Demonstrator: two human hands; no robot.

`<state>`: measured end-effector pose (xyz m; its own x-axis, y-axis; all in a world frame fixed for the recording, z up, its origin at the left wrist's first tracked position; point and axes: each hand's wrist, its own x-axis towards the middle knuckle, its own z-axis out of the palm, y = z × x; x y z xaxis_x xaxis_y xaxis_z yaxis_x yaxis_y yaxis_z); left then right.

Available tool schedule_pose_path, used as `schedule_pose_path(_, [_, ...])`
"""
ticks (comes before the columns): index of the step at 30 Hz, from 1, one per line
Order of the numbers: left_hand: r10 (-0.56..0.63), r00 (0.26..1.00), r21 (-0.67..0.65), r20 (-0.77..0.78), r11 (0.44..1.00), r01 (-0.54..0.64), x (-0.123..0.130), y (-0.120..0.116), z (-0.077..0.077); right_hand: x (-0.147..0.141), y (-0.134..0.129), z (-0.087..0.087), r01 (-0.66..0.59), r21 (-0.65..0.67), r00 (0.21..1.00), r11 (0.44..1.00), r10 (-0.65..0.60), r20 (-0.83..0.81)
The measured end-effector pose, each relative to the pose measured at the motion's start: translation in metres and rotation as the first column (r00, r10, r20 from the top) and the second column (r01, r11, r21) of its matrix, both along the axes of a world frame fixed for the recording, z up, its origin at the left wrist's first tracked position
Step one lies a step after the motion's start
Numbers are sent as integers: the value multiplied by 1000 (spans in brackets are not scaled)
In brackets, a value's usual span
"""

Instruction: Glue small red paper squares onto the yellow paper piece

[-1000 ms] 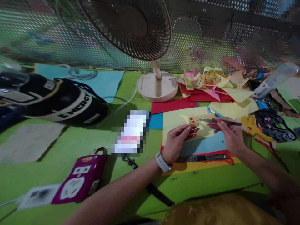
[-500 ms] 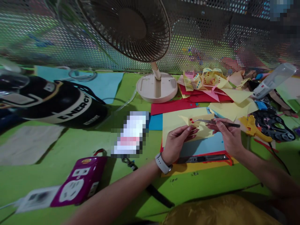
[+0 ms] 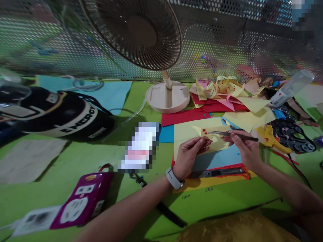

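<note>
L hand (image 3: pixel 188 156): grip closed on a folded yellow paper piece (image 3: pixel 210 134), pinched at its near edge, held just above the stacked sheets on the green worktop (image 3: pixel 75 161). White watch (image 3: pixel 173 178) on L wrist.

R hand (image 3: pixel 246 148): grip closed on metal tweezers (image 3: pixel 230 135), held approx. level, tips pointing left and meeting the paper piece at a small red dot near its top left corner. Can't tell whether the tips pinch the dot or only touch it.

Under both hands: pale yellow sheet (image 3: pixel 186 132) over a blue sheet (image 3: pixel 219 158), red and orange edges showing at the near side. Utility knife (image 3: pixel 217 172) lies flat on these, just near of the hands, not touched.

Right of R hand: yellow glue gun (image 3: pixel 271 136) on worktop, close but apart. Beyond: heap of dotted yellow paper strips (image 3: pixel 224 85) on red paper.

Behind, centre: fan (image 3: pixel 141 30) w/ round base (image 3: pixel 168 97). Far left: black helmet (image 3: pixel 58 114), lettering "ENERGY". Near left: purple socket strip (image 3: pixel 80 201). Perforated metal screen (image 3: pixel 239 37) along the back.
</note>
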<state>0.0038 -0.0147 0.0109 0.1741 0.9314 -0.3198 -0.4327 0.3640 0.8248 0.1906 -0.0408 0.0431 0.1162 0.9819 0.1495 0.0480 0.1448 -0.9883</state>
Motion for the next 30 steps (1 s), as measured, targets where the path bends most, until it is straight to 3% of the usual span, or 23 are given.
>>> schedule_pose_path(12, [10,1000,-18,26,1000,-10,0,0,0,3,1,-5,-12,30,1000,999,11,25])
schedule_pose_path(30, [-5,1000,0,29,1000,5,0,0,-1,4,1,1,-43,-5,999,999,43,-13])
